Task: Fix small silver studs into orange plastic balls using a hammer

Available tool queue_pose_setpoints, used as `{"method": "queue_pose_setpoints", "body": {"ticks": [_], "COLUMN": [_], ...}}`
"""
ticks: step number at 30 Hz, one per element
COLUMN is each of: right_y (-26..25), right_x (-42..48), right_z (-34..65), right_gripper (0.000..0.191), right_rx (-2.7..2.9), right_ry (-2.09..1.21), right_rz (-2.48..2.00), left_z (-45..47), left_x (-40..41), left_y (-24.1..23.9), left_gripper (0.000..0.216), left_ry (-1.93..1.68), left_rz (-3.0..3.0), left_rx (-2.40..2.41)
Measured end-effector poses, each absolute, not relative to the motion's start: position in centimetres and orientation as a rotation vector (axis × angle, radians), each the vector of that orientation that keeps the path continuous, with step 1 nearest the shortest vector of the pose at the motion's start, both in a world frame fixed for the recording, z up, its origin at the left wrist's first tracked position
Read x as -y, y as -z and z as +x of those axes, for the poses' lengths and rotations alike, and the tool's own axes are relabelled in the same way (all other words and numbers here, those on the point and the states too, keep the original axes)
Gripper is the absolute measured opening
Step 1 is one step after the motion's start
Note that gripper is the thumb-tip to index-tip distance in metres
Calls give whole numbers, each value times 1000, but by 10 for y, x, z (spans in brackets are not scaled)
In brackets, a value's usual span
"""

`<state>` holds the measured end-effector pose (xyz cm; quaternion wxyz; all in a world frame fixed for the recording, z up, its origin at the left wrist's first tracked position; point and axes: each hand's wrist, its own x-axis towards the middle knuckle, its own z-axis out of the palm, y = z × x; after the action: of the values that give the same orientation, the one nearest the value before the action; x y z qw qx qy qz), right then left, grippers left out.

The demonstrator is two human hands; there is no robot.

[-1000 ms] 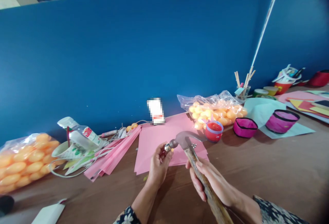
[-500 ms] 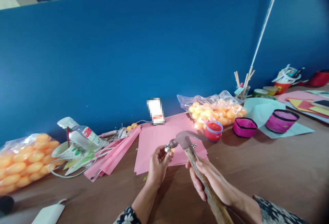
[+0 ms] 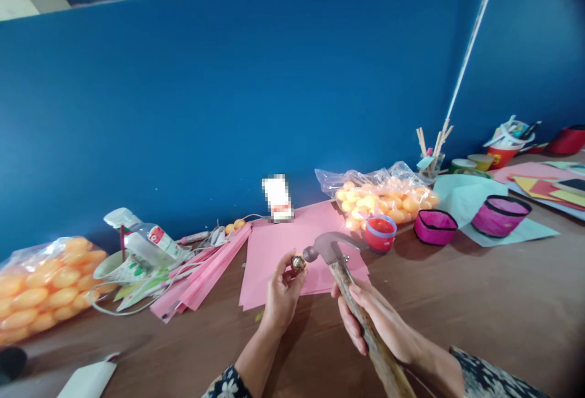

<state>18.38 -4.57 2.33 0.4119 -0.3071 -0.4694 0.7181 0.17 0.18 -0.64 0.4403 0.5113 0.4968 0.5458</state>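
Observation:
My right hand (image 3: 372,319) is wrapped round the wooden handle of a claw hammer (image 3: 336,252), whose metal head is raised over the pink paper sheets (image 3: 283,245). My left hand (image 3: 281,294) pinches a small shiny round object (image 3: 298,262) between its fingertips, right at the hammer's striking face. Both hands hover above the brown wooden table (image 3: 457,312), near its front edge.
A bag of orange balls (image 3: 386,197) lies behind a red cup (image 3: 379,233). Two magenta fabric bowls (image 3: 436,226) (image 3: 501,214) sit to the right. At the left are another bag of orange balls (image 3: 41,288), a plastic bottle (image 3: 141,236) and pink paper strips (image 3: 205,276). The blue wall (image 3: 228,111) is behind.
The hammer head has shifted slightly to the right and my left hand has turned the small shiny object a little. Little else differs.

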Motion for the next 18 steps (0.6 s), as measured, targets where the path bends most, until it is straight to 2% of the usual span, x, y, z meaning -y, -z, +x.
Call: {"method": "queue_pose_setpoints", "body": {"ticks": [4, 9, 14, 18], "right_y": [-21, -25, -26, -23], "right_x": [46, 48, 48, 48], "right_z": [184, 183, 184, 185], "right_gripper": [37, 34, 33, 32], "right_rx": [1202, 1211, 1228, 1228], "right_ry": [-1794, -1787, -1790, -1788], "right_rz": [-773, -770, -782, -777], "left_z": [3, 3, 3, 4], "left_x": [-1, -2, -2, -2], "left_y": [4, 4, 4, 3], "left_gripper": [50, 44, 49, 38], "left_ry": [-1367, -1379, -1384, -1393], "left_rz": [1244, 1276, 1235, 1262], "left_rx": [-1228, -1248, -1273, -1295]}}
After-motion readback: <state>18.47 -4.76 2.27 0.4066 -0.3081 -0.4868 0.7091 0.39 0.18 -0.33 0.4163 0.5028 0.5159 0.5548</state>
